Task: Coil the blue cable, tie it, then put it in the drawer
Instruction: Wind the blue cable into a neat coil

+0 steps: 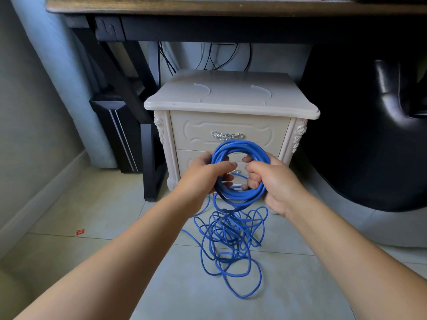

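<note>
Pale floor tiles (92, 262) run up to a cream nightstand (231, 98) tucked under a dark wooden desk (208, 6), and in front of it the blue cable (240, 145) is only partly wound. Its finished turns form a ring held upright in the air, level with the lower drawer (184, 157). The rest drops from the ring's bottom into a loose tangle (231, 245) on the tiles directly below. Holding the ring above the heap looks deliberate — slack can feed straight up without dragging.

The left hand (203, 179) grips the ring's left side, thumb laid across the front and fingers (227, 182) curled through the middle. The right hand (275, 183) grips the right side, its fingers hooked through the opening. So the cable sits inside both sets of curled fingers, not merely resting on them — a hold that binds the turns together while a new loop is added.

Coiling is, I judge, roughly half done, and tying has not begun. Both drawers look shut, the upper drawer (231, 125) with its silver handle (227, 135) just above the ring.

Further out, a black chair (381, 135) stands to the right and a dark computer tower (120, 130) to the left. A small red scrap (80, 231) lies on the tiles, well apart from the cable.
</note>
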{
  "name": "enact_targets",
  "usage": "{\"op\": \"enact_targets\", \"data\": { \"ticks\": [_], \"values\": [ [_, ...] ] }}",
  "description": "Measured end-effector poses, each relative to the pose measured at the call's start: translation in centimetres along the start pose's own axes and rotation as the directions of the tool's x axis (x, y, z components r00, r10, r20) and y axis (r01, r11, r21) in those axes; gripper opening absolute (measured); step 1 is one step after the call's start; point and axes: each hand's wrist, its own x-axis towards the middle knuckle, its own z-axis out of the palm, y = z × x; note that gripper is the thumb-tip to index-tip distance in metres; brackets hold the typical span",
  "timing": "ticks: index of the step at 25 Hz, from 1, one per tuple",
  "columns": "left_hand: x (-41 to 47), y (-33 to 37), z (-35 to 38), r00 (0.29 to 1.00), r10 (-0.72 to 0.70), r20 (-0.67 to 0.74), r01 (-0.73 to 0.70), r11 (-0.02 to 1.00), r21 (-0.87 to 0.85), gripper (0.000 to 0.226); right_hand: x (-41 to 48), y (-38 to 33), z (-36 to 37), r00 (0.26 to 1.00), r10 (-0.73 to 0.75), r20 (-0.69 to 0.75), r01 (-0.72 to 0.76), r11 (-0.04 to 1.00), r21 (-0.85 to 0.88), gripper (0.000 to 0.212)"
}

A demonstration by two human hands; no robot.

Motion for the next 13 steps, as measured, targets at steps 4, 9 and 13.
{"op": "enact_targets", "data": {
  "ticks": [4,9,13],
  "values": [
    [-0.3,0.5,-0.3,0.974,0.222,0.036,-0.212,0.857,0.469,0.016,-0.2,-0.1,0.0,0.996,-0.038,0.080,0.065,0.930,-0.363,0.027],
    [0.2,-0.2,0.3,0.965,0.262,0.021,-0.238,0.836,0.495,0.007,-0.8,-1.4,-0.2,0.993,-0.118,0.030,0.115,0.825,-0.554,0.023],
    [0.4,-0.1,0.2,0.986,0.111,0.121,-0.125,0.984,0.123,0.029,-0.4,-1.0,-0.5,0.994,-0.105,-0.012,0.096,0.947,-0.307,0.011]
  ]
}}
